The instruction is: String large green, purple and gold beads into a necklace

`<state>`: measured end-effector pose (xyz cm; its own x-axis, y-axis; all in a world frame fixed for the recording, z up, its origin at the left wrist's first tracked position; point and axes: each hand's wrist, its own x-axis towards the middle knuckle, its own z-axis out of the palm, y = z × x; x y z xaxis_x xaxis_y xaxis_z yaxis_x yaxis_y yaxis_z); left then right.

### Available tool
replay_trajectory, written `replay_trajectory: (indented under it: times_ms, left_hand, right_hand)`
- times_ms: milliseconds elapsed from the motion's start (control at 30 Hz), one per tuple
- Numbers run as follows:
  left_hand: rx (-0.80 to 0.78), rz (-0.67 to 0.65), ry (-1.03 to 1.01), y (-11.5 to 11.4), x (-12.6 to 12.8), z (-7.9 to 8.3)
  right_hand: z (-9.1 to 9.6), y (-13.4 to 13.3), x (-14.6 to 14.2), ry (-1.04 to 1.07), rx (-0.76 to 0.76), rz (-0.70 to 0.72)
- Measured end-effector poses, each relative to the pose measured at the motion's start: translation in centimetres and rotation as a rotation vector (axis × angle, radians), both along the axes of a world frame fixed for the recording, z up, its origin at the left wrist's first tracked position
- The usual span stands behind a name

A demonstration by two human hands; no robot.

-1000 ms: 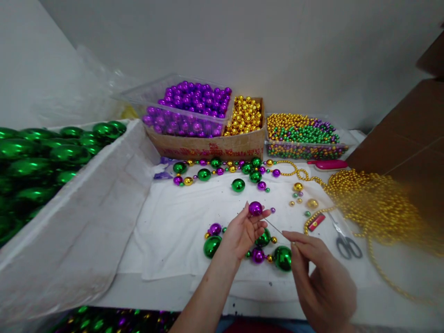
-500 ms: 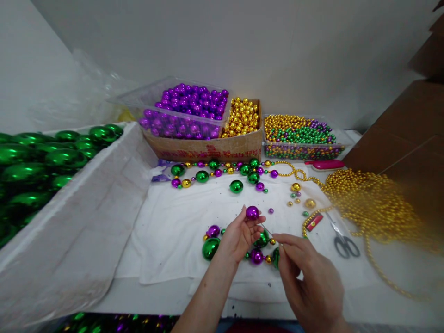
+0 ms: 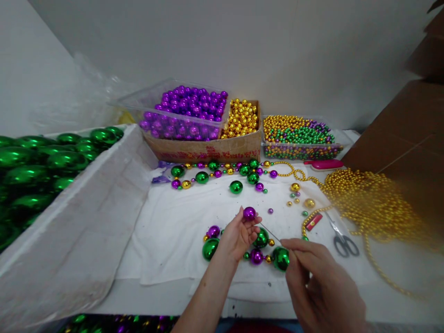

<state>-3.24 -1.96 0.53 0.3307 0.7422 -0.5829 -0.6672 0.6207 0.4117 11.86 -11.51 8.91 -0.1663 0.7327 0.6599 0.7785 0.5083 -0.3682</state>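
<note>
Two bare hands meet over a white cloth (image 3: 173,231) spread on the tabletop (image 3: 156,296). The left hand (image 3: 239,237) pinches a purple bead (image 3: 249,213) at its fingertips, raised just above the cloth. The right hand (image 3: 324,286) is closed on a thin needle (image 3: 271,231) whose tip points up toward the bead's right side. Over the past second the bead has drifted slightly left and lower. The right hand, which crowded in half a second ago, has drawn back to the right, uncovering a large green bead (image 3: 280,258) on the part-strung strand (image 3: 256,255) below. Needle tip and purple bead are near but apart, so the bead is not threaded. Scissors (image 3: 343,243) lie to the right.
</note>
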Motion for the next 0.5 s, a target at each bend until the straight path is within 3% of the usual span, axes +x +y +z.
replay_trajectory:
  times_ms: [200,500]
  left_hand:
    - [0.002,0.004,0.013,-0.07,0.16,-0.17]
    - [0.006,0.012,0.028,-0.11,0.29,0.0]
  right_hand:
    - [0.19,0.58,-0.82,0.121,0.095,-0.02]
    - [-0.17,0.84,-1.06,0.136,0.096,-0.002]
